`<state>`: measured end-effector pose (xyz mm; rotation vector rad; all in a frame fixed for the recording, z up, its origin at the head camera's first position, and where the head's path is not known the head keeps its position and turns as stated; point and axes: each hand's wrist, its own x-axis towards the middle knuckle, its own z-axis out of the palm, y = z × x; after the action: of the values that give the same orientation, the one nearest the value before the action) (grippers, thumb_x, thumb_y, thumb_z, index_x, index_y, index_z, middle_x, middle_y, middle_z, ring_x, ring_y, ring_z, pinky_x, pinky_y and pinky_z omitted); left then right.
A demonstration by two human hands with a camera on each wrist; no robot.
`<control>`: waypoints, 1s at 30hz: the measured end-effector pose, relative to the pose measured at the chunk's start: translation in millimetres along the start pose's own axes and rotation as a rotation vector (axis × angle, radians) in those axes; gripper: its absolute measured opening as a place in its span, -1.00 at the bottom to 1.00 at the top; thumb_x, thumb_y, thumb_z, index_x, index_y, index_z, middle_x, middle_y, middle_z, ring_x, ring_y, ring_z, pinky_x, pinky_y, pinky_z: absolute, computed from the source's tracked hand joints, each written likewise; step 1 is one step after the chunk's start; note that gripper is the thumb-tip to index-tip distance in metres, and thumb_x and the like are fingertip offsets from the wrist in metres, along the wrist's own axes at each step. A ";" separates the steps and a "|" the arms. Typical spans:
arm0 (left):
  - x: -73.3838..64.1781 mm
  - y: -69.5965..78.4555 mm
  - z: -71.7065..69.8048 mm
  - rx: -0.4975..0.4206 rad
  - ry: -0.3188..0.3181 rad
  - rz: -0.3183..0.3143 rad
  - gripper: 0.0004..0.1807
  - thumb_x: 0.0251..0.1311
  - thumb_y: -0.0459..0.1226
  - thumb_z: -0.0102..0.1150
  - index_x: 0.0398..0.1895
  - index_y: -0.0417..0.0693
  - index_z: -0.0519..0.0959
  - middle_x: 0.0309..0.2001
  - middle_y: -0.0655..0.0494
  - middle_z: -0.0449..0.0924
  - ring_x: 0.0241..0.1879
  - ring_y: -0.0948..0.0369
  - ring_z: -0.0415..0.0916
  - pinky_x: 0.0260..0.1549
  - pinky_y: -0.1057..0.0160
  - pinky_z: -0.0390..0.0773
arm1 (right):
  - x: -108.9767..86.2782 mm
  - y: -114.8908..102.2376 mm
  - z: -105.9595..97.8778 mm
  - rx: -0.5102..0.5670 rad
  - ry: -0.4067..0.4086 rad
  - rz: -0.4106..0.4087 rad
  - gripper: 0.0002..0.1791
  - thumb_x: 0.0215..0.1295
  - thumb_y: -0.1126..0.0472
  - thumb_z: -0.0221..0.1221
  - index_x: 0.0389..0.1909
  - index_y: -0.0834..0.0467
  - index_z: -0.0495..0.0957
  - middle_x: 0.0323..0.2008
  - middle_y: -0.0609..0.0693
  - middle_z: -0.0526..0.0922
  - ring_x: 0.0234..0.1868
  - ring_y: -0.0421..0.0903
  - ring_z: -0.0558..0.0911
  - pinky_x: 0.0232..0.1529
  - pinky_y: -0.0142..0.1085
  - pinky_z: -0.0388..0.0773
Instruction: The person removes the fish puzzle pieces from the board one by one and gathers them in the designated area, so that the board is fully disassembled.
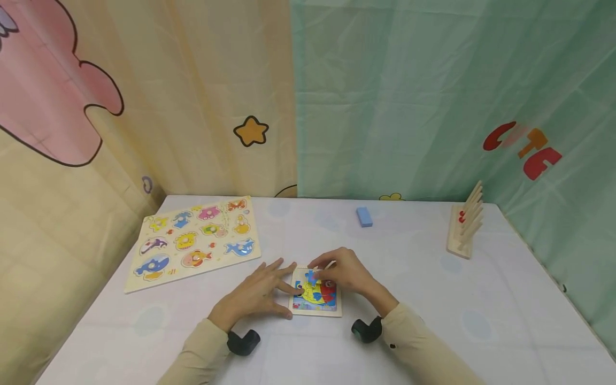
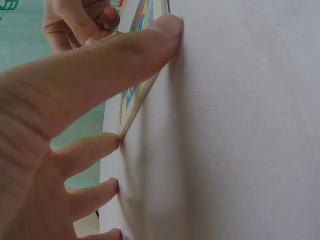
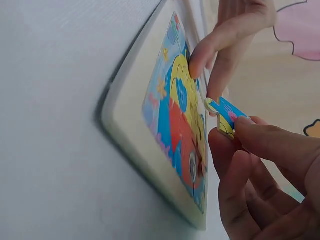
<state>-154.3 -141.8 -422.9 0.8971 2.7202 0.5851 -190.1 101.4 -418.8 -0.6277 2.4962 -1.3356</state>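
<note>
A small wooden jigsaw puzzle point(image 1: 315, 314) with a pale frame lies on the table between both hands. Its picture shows yellow, red and blue areas. My left hand point(image 1: 262, 291) has its fingers spread; one fingertip presses the puzzle's picture and the thumb point(image 2: 162, 30) lies along the frame's near edge. Over the far part of the puzzle, my right hand point(image 1: 348, 272) pinches a blue-and-yellow jigsaw piece point(image 3: 227, 116) between thumb and fingers. In the right wrist view that piece is tilted and held above the picture. The right hand's fingers partly cover the puzzle's upper right in the head view.
A large wooden knob puzzle point(image 1: 192, 240) with sea animals lies at the back left. A blue block point(image 1: 364, 217) sits toward the table's far edge. At the right stands a wooden base with upright pegs point(image 1: 464, 230). Curtains hang behind the table point(image 1: 414, 342).
</note>
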 end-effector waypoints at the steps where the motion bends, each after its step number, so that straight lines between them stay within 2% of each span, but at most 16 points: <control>1: 0.0 0.3 -0.1 0.002 -0.001 -0.004 -0.44 -0.15 0.08 0.53 0.03 0.26 0.71 0.45 0.01 0.25 0.48 -0.22 -0.06 0.33 -0.39 -0.02 | -2.5 2.7 -3.4 0.007 0.002 0.009 -0.82 0.18 0.32 0.35 -0.18 0.15 0.75 -0.39 -0.06 0.64 -0.48 -0.11 0.65 -0.46 -0.29 0.64; 9: 0.1 1.9 -1.1 -0.006 -0.001 -0.017 -0.44 -0.17 0.04 0.56 0.03 0.25 0.71 0.45 0.01 0.26 0.48 -0.20 -0.07 0.34 -0.36 -0.02 | -23.9 27.8 -34.8 0.016 0.043 0.092 -0.80 0.16 0.27 0.37 -0.17 0.16 0.75 -0.31 -0.04 0.70 -0.47 -0.10 0.62 -0.47 -0.28 0.61; 17: -0.5 0.8 0.4 -0.037 0.013 -0.015 -0.43 -0.20 0.03 0.58 0.01 0.23 0.72 0.44 0.00 0.27 0.49 -0.19 -0.08 0.34 -0.37 -0.04 | -40.7 43.8 -61.4 -0.011 0.058 0.132 -0.81 0.17 0.28 0.36 -0.18 0.18 0.75 -0.24 0.01 0.74 -0.46 -0.11 0.62 -0.48 -0.29 0.60; 24: -0.4 0.5 0.8 -0.041 0.008 -0.015 -0.42 -0.18 0.03 0.57 0.03 0.23 0.71 0.44 -0.01 0.26 0.49 -0.19 -0.08 0.35 -0.36 -0.05 | -41.0 46.4 -62.7 -0.026 0.067 0.160 -0.82 0.17 0.30 0.36 -0.19 0.19 0.75 -0.27 -0.01 0.73 -0.48 -0.13 0.58 -0.52 -0.33 0.53; 30: 0.5 0.5 1.6 -0.061 0.007 -0.022 -0.44 -0.16 0.02 0.57 0.03 0.22 0.71 0.45 0.00 0.25 0.50 -0.18 -0.09 0.36 -0.36 -0.07 | -36.3 43.7 -57.5 -0.098 0.096 0.190 -0.83 0.14 0.35 0.36 -0.22 0.21 0.74 -0.32 -0.04 0.71 -0.44 -0.16 0.53 -0.47 -0.35 0.52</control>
<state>-153.9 -140.6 -424.2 0.8514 2.6992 0.6637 -192.6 182.1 -423.1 -0.3410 2.6344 -1.2072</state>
